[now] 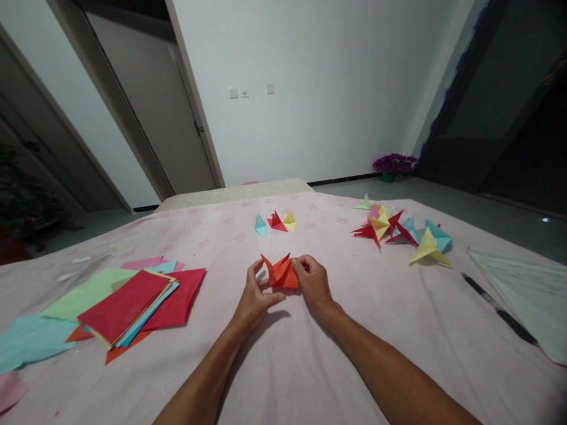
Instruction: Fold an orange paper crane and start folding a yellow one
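Note:
An orange folded paper crane (283,274) with pointed tips stands just above the cloth in front of me. My right hand (312,280) pinches its right side between thumb and fingers. On the other side is my left hand (257,295), open, its thumb stretched out below the crane and its fingers curved beside the left tip. Whether those fingertips touch the paper I cannot tell. Beyond my hands sit a light blue folded piece (261,225), a red paper crane (277,221) and a yellow folded piece (289,222).
A stack of coloured paper sheets (128,304) lies at left on the pink tablecloth (212,378). Several finished folded pieces, including a yellow one (429,251), are heaped at right. Near them lie a black pen-like tool (500,310) and a pale sheet (531,289).

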Demonstrator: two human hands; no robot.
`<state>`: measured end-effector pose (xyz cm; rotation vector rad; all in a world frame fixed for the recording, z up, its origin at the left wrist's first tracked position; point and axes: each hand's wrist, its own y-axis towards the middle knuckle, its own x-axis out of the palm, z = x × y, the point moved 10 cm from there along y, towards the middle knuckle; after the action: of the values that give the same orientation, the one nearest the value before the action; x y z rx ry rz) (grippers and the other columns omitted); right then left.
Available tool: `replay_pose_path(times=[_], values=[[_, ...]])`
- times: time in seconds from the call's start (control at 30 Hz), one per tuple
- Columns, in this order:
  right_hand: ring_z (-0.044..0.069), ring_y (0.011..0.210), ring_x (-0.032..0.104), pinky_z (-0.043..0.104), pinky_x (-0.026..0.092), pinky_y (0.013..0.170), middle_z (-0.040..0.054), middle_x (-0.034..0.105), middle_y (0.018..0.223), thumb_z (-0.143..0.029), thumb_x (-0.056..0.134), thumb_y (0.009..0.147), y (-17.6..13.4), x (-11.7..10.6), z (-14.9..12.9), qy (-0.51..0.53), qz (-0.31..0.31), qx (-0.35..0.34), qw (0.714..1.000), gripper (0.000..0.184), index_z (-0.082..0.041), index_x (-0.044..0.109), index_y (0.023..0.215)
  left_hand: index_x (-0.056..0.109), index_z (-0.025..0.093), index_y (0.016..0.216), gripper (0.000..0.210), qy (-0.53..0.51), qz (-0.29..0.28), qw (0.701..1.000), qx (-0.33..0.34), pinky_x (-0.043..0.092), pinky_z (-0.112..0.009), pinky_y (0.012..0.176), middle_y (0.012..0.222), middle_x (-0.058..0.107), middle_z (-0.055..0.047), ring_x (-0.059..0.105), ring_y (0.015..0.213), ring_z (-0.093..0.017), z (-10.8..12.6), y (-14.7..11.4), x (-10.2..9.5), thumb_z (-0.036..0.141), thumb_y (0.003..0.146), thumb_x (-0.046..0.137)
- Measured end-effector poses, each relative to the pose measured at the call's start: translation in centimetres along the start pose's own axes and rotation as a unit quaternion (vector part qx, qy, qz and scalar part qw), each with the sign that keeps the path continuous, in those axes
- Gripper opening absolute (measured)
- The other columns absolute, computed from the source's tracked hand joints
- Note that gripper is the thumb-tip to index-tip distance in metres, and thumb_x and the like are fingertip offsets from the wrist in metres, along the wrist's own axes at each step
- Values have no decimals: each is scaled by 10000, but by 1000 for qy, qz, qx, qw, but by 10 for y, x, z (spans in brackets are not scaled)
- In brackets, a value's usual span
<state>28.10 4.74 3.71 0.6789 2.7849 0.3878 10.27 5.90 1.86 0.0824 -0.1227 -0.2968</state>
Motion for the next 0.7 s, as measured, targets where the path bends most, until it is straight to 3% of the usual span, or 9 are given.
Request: replay_pose_path(times=[0.1,0.33,0.5,0.7], values=[[162,635,531,263,422,589,8,622,685,-474,571,845,-1,1,1,3,0,-1,1000,297,-209,595,713,330,260,1410,957,94,52,994,21,563,-334,792,1512,294,-161,562,1157,-282,1,-7,-2,266,608,851],[166,657,572,264,443,598,20,663,719,-417,592,835,-8,20,1,45,-68,16,997,251,-189,647,747,458,206,1380,553,228,109,964,81,494,-365,906,1283,565,-124,620,1051,-238,9,-13,-13,256,852,613],[155,641,585,264,460,606,17,681,738,-346,619,809,-14,32,-3,44,-116,10,992,177,-180,676,785,617,239,1256,347,296,83,944,120,434,-391,991,1210,655,-86,596,1126,-255,25,-13,-9,267,935,490],[167,691,628,278,485,656,29,724,809,-353,622,821,-13,34,-4,39,-125,11,991,196,-191,727,855,672,308,1219,330,287,64,950,110,432,-379,1008,1230,686,-34,609,1150,-266,24,-13,-9,309,933,507]])
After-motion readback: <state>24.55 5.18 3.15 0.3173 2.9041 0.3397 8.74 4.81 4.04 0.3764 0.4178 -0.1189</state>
